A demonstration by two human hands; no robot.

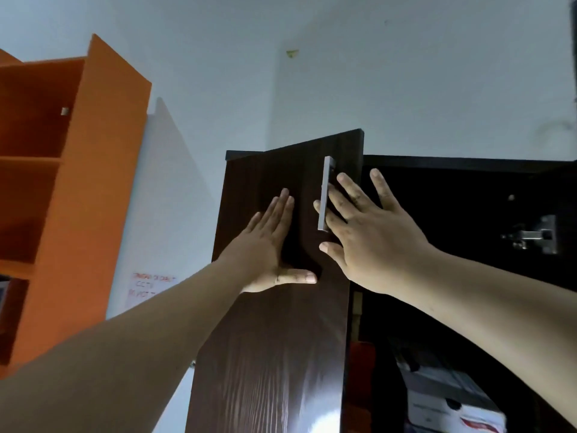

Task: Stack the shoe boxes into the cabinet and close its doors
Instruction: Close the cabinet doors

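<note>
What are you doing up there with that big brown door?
A person is pushing the dark cabinet door with both hands. The left hand lies flat on the door's face, and the right hand rests with straight fingers by the silver handle. The door is still partly open. Inside the cabinet, low down, a white shoe box shows.

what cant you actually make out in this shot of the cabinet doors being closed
Head view only:
- Cabinet interior: mostly black shadow, so the number of shoe boxes is unclear; the stack is cut off by the bottom edge and partly behind the right arm.
- Right door: only its hinge shows; the rest is cut off by the right edge.
- Paper notice: red writing too blurred to read.
- Handle: right hand fingers pass behind it; grip unclear.
- Left hand lies flat on the left door.
</note>
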